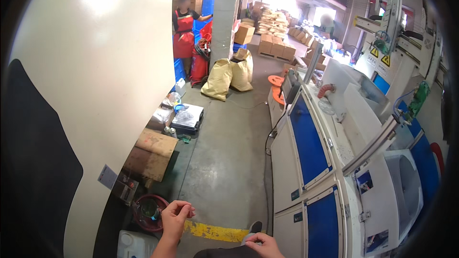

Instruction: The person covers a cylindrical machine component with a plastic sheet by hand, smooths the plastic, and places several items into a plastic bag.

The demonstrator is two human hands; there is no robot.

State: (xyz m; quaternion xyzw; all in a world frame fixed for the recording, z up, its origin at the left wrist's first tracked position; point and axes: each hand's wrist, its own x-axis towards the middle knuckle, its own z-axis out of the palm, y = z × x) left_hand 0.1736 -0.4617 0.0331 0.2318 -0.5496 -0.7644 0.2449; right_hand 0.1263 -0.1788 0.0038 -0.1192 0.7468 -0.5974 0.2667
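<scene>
My left hand (177,216) is raised in front of me over the aisle, with its fingers curled in and the thumb against them. No object shows in it. Lower and to the right, close to my leg, my right hand (262,245) is also curled closed, and nothing can be seen in its fingers. Neither hand touches anything around it. The left hand is nearest a dark red basin (141,212) on the floor. One of my shoes (256,226) shows beside the right hand, near a worn yellow floor line (215,232).
A large cream panel (110,67) rises on the left. White and blue machine cabinets (311,138) line the right. Along the left lie a white jug (136,244), a cardboard box (152,148) and a black case (188,118). Ahead stand yellow sacks (219,79) and a person (183,33) in a red apron.
</scene>
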